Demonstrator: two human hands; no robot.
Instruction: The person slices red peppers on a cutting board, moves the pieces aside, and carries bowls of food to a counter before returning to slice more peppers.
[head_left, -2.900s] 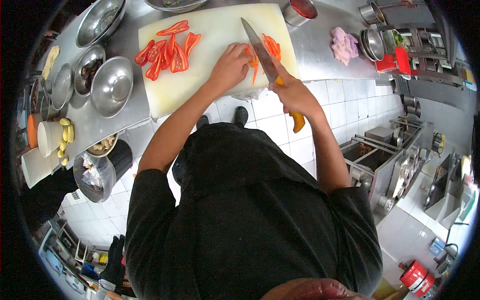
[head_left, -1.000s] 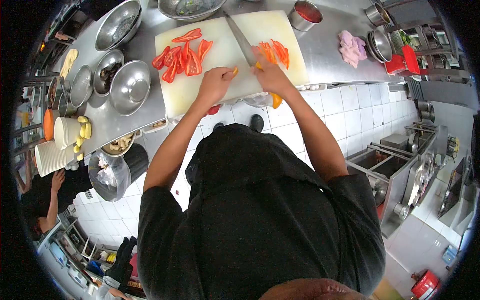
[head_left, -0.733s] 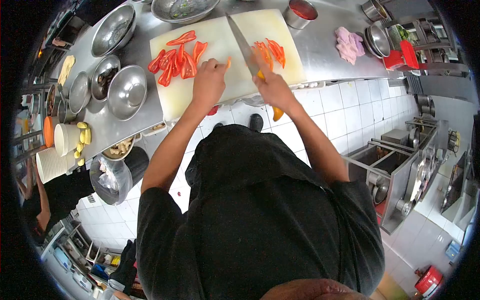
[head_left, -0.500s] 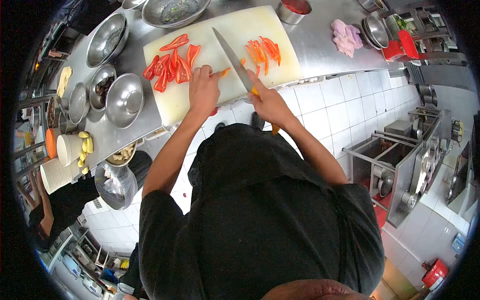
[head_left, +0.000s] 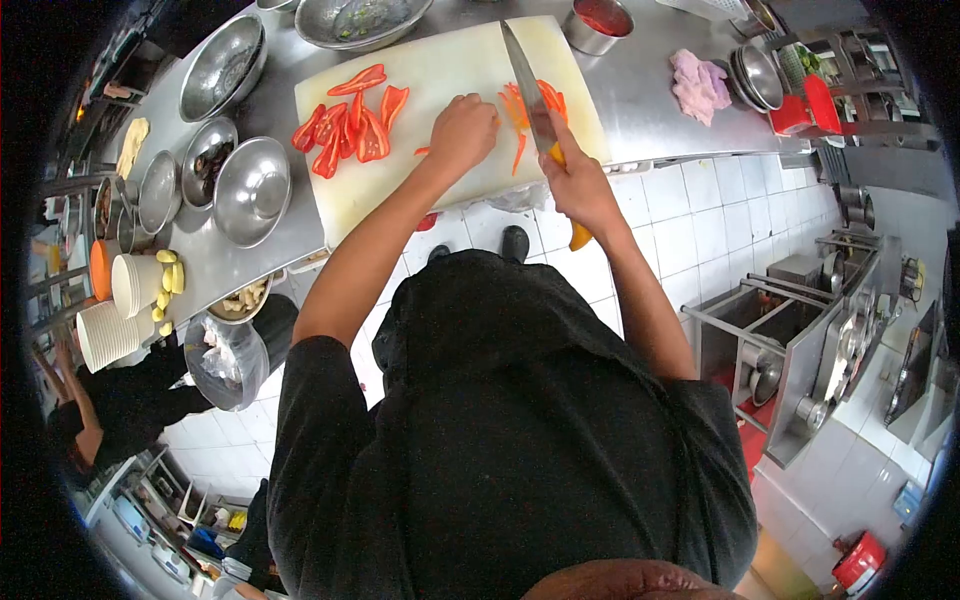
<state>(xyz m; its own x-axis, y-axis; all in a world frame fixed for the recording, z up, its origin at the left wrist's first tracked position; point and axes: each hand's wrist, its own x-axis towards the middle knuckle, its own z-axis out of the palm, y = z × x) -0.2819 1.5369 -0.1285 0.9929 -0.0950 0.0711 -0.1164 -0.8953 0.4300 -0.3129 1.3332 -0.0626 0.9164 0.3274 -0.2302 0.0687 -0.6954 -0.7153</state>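
Observation:
My right hand (head_left: pixel 580 188) is wrapped round the yellow handle of a long knife (head_left: pixel 528 85), whose blade lies over the right part of a white cutting board (head_left: pixel 450 62). Sliced pepper strips (head_left: pixel 516 108) lie on both sides of the blade. My left hand (head_left: pixel 465 132) is over the middle of the board with its fingers curled; whatever they hold, if anything, is hidden. Several larger red pepper pieces (head_left: pixel 370 135) lie on the board's left half. A small red piece (head_left: pixel 422 151) is beside my left wrist.
Steel bowls (head_left: pixel 252 192) line the counter's left side. A pot of red sauce (head_left: pixel 598 25) and a pink cloth (head_left: pixel 698 86) are at the right. Below left are a bin (head_left: pixel 226 365) and another person's arm (head_left: pixel 84 410). A metal rack (head_left: pixel 790 350) stands right.
My right hand and the knife have moved right, to the pepper strips. My left hand has also moved right, away from the large red pieces, and its fingers are more curled.

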